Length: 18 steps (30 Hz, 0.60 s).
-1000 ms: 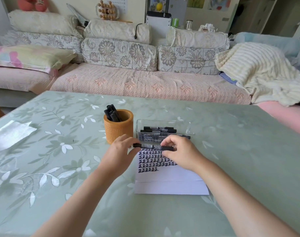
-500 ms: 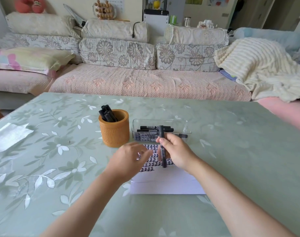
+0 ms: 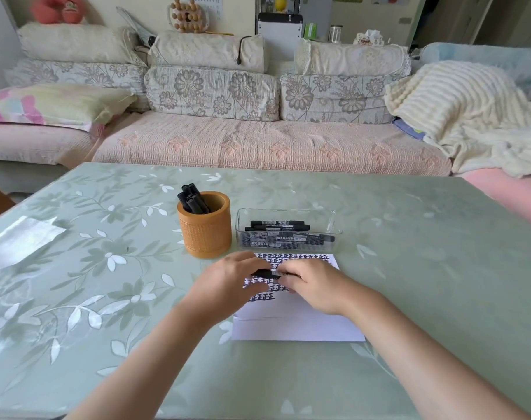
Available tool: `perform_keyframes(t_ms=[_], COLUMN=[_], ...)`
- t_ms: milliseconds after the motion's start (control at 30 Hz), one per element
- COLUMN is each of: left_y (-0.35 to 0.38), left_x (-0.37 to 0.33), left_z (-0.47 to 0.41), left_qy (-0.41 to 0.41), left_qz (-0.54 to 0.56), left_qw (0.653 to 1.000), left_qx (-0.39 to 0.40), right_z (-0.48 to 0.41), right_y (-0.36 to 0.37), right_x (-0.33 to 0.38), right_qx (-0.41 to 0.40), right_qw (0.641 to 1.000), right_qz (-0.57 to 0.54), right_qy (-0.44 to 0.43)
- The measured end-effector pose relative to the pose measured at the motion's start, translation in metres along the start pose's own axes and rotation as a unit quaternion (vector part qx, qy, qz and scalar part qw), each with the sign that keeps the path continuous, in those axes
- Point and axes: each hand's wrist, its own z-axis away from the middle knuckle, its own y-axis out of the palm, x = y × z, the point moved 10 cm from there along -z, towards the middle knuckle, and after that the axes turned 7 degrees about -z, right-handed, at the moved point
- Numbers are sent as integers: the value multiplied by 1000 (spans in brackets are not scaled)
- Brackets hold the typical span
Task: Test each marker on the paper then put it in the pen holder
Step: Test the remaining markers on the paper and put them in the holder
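Marker (image 3: 265,273) swung from upright back to level; left hand (image 3: 228,283) and right hand (image 3: 314,284) both pinching it over paper (image 3: 297,322). Risk: cap tug slips, ink smears.

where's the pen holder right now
In the head view, the brown pen holder stands on the table left of centre. It is just left of the clear marker tray and beyond the left hand.
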Motion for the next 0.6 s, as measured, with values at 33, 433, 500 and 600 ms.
perform_keyframes(t_ms=[33,433,500,600], left_y=[0,18,18,8], left_x=[-1,6,7,6], left_z=[0,-5,-5,-6], left_qy=[4,-52,-48,-4], left_qz=[-13,26,54,24], left_qw=[1000,997,995,999], left_qx=[-2,57,69,42], right_z=[1,8,12,10], right_y=[0,-19,-20,-16], right_x=[0,22,30,28], right_qx=[-2,-134,-159,-128], right_qw=[1000,960,946,965], right_qz=[1,177,201,161], right_qy=[-7,-168,-200,-165])
